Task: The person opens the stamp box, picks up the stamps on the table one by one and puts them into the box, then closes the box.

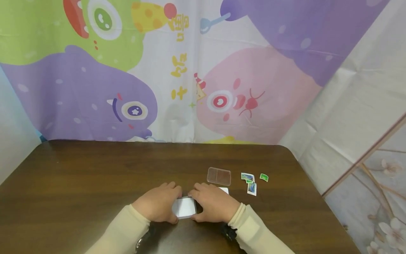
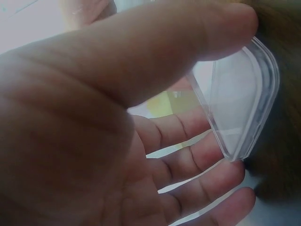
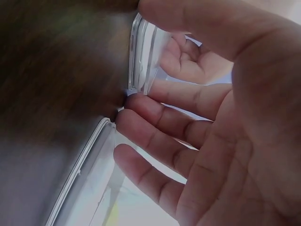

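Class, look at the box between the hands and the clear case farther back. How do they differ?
1. The box looks white on top; the clear case lets the brown table show through.
2. The left hand and right hand grip the box; the clear case lies ungripped on the table.

Shared: both are flat and roughly rectangular.

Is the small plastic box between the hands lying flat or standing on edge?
Lying flat: the head view shows the box broad face up.
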`<state>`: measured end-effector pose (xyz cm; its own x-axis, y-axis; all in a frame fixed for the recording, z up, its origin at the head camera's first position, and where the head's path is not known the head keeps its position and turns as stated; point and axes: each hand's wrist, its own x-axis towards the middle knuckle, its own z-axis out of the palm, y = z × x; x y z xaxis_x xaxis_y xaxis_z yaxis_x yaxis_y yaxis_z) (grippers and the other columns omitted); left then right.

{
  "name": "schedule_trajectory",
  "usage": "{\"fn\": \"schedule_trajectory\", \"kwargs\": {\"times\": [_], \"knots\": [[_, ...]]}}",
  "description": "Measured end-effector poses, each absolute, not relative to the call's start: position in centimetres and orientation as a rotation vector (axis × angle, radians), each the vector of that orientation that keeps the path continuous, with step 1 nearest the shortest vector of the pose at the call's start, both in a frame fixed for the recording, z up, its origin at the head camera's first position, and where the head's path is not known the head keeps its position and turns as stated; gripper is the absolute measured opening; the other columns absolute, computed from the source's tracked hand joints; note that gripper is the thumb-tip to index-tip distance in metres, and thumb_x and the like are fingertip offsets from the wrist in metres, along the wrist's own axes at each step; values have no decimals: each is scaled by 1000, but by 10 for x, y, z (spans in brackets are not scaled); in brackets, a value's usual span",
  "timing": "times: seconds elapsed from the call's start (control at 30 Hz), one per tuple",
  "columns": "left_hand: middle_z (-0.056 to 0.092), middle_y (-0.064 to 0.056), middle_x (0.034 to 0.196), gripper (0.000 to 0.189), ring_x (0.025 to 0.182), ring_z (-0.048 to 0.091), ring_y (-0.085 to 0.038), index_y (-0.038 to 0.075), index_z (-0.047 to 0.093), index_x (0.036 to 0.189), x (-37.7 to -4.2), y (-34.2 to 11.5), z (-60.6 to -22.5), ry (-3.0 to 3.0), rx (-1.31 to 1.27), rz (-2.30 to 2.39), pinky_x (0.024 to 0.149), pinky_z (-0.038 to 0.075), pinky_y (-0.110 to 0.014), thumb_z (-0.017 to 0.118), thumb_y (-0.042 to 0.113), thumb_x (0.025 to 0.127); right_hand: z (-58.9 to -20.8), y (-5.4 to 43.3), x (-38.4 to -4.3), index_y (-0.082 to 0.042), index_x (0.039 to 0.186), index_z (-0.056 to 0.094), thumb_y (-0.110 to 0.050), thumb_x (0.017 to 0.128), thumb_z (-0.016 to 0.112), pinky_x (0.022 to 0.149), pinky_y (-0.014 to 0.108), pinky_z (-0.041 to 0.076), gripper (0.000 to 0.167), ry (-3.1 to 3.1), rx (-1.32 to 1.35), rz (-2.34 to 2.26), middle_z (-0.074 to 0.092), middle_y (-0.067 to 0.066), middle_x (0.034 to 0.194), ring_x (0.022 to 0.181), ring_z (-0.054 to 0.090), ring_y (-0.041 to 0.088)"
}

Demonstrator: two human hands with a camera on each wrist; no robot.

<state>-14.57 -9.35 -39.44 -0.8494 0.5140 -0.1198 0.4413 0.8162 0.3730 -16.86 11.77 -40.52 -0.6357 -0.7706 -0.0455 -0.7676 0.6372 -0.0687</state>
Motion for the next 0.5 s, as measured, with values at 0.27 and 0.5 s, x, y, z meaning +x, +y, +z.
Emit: {"fn": "schedule_trajectory", "kwargs": {"times": [0.27,0.5], "knots": [[55,-1,97,57,89,52,-20,10,62,106,-146,-94,-395,2792,759,507,75,51,-42,97,23,63,-404,118,-170,-14,124,68,-44,83,84,78,26,50,54,2763,-1315,-63,58,-5,103,87,52,7],[54,-1,97,56,88,51,-21,9,62,105,-145,-94,-396,2795,782,505,76,51,-41,96,22,63,-403,118,-170,-14,123,68,-46,83,84,78,25,50,54,2745,-1324,-55,59,-5,105,87,53,6]]}}
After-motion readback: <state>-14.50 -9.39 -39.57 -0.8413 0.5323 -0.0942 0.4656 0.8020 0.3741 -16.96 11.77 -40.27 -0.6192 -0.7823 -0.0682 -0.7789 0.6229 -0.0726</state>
